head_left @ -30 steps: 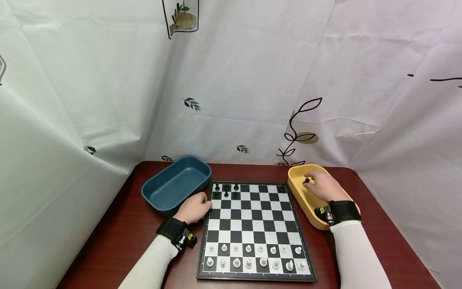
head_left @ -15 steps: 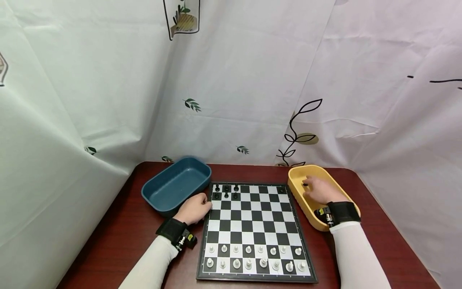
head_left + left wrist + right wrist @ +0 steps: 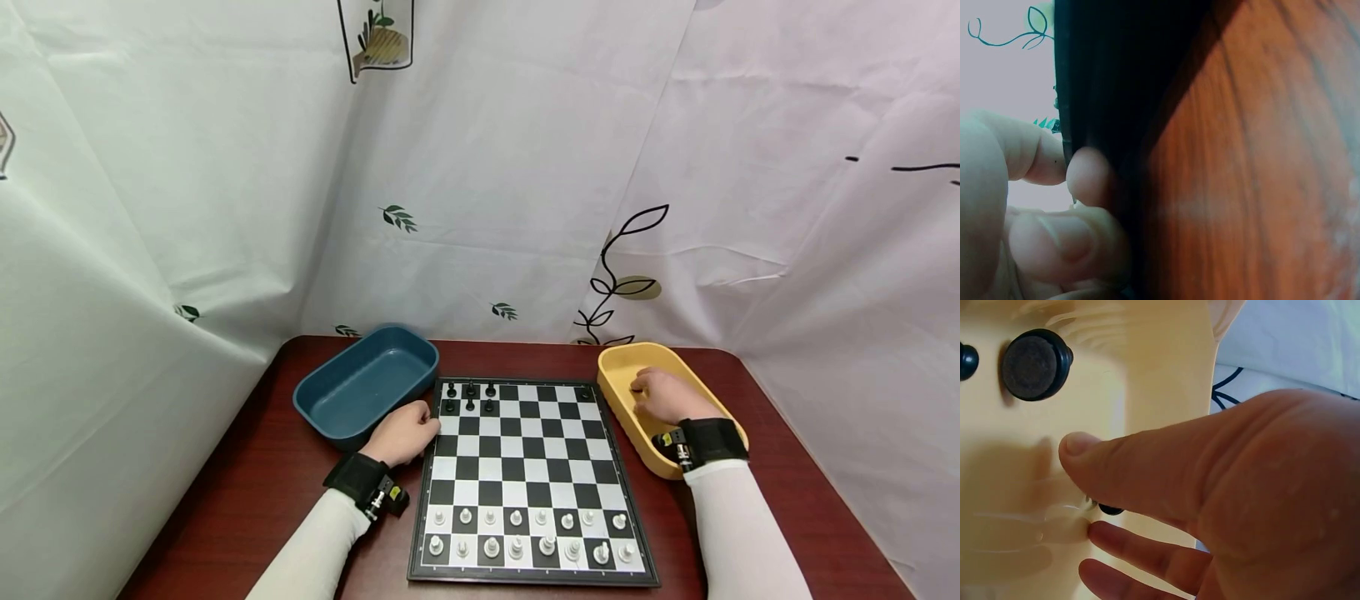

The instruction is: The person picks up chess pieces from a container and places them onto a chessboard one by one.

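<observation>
My left hand (image 3: 405,432) is at the left edge of the magnetic chessboard (image 3: 525,450), its curled fingers and thumb gripping the dark rim (image 3: 1094,75). Inside the yellow tray (image 3: 637,446) is my right hand (image 3: 667,396). The right thumb (image 3: 1141,462) and two fingers are extended and spread in the right wrist view; the index finger is mostly hidden. A black chess piece (image 3: 1036,364) lies on its side near the thumb. Part of another black piece (image 3: 1111,509) shows below the thumb, mostly covered. At the left border, a further dark piece (image 3: 967,361) is cut off.
Two rows of white pieces (image 3: 517,547) stand along the board's near side. Several black pieces (image 3: 470,405) are grouped at its far left corner, and one dark piece (image 3: 585,393) is at the far right. A blue tray (image 3: 330,400) sits left of the board.
The right hand has dipped slightly lower into the yellow tray. The dark piece seen at its fingertips earlier no longer shows in the head view. My left hand stays in place.
</observation>
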Motion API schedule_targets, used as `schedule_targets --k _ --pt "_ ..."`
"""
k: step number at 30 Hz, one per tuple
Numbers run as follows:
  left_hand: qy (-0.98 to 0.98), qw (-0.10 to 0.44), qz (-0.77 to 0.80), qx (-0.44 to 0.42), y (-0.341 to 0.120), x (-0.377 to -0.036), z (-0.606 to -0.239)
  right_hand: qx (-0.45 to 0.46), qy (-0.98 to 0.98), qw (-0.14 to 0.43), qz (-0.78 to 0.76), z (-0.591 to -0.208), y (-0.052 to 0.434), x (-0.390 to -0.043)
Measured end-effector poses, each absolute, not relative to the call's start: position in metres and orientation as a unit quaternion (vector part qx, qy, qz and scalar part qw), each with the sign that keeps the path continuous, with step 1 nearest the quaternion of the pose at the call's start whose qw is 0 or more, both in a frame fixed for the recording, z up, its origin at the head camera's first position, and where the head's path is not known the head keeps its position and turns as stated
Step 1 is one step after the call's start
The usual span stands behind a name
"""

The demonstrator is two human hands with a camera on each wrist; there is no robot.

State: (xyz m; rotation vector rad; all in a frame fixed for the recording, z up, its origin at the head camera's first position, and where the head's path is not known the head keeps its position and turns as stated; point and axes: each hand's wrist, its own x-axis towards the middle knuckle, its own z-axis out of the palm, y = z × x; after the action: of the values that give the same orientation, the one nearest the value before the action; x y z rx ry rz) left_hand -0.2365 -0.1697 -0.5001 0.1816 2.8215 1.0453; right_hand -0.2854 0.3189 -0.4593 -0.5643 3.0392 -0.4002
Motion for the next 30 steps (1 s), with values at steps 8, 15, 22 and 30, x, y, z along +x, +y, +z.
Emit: schedule_targets --k 8,15,22,30 --pt "0.935 0.062 0.344 0.061 -0.1696 -0.2371 -0.5006 -0.161 0.977 0.030 -0.138 -0.4572 0.3200 -0.2868" --pt "0.935 0.062 0.344 0.060 -0.1700 -0.2378 -0.5017 -0.155 0.978 0.033 -0.135 -0.4575 0.3192 -0.2856" --pt "0.935 0.061 0.345 0.062 -0.1703 -0.2377 -0.5013 -0.148 0.980 0.045 -0.122 -0.4543 0.3186 -0.2857" --pt "0.934 0.062 0.347 0.063 -0.1705 -0.2370 -0.5012 -0.149 0.979 0.036 -0.136 -0.4538 0.3175 -0.2835"
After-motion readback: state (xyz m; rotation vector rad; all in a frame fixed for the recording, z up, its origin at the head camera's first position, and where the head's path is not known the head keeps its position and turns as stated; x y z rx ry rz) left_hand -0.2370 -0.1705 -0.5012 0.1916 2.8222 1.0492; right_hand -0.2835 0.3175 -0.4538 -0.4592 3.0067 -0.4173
